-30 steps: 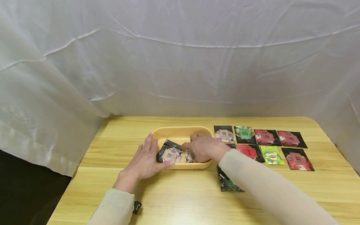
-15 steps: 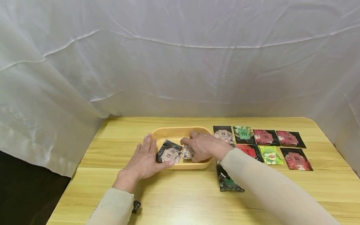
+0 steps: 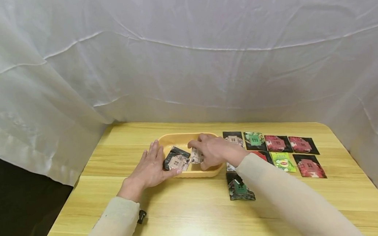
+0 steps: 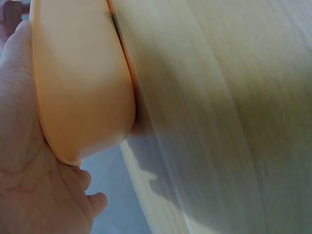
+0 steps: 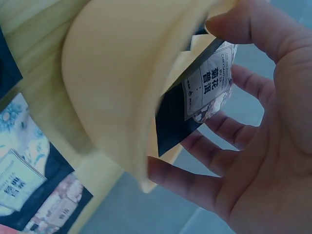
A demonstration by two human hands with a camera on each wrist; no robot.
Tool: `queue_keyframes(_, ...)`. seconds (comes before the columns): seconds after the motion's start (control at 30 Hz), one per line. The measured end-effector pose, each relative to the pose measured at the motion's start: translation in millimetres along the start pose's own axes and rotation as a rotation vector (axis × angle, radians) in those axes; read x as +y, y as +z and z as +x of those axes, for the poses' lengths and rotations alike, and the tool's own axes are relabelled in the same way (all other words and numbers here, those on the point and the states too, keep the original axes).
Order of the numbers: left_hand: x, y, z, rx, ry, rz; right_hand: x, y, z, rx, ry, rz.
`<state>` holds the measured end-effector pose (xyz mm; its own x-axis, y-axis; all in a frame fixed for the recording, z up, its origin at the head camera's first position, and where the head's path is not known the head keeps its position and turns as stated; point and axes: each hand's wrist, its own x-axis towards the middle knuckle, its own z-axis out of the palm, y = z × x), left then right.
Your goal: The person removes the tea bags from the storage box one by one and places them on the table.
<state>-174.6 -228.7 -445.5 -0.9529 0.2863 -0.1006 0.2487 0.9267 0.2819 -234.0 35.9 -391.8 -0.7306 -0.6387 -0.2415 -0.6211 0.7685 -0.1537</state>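
A yellow plastic tray [image 3: 196, 174] stands on the wooden table, with black tea sachets [image 3: 178, 162] overlapping in its left half. My left hand [image 3: 148, 172] rests against the tray's left end with fingers stretched out and the thumb on the front rim. In the left wrist view the palm lies along the tray wall [image 4: 83, 83]. Reaching into the right half, my right hand [image 3: 215, 151] pinches a black and floral tea sachet [image 5: 209, 87], which stands tilted between thumb and fingers. Part of this sachet is hidden by the tray rim in the right wrist view.
Right of the tray, several tea sachets lie in rows, among them a yellow-green one [image 3: 283, 162] and red ones [image 3: 311, 166]. A dark green sachet [image 3: 240, 188] lies nearer, beside my right forearm. Pale curtains [image 3: 186, 78] hang behind the table.
My right hand has risen slightly and shifted a little, with the pinched sachet now tilted up. My left hand keeps its place on the tray.
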Motion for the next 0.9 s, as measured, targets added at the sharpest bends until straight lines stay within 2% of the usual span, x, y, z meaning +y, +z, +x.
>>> queue_keyframes(0.23,-0.6,-0.1,0.3,-0.018,-0.012,-0.011,-1,-15,-23.4,0.032,-0.053,0.031)
queue_keyframes(0.37,-0.1,-0.7,-0.1,-0.025,-0.014,-0.014,4,-19,-41.8,0.047,-0.053,0.034)
queue_keyframes(0.67,0.4,0.5,0.2,-0.028,-0.019,-0.043,41,-1,-91.7,0.093,-0.094,0.029)
queue_keyframes(0.9,-0.5,1.8,-0.8,-0.021,-0.020,-0.051,68,14,-134.6,0.121,-0.057,0.045)
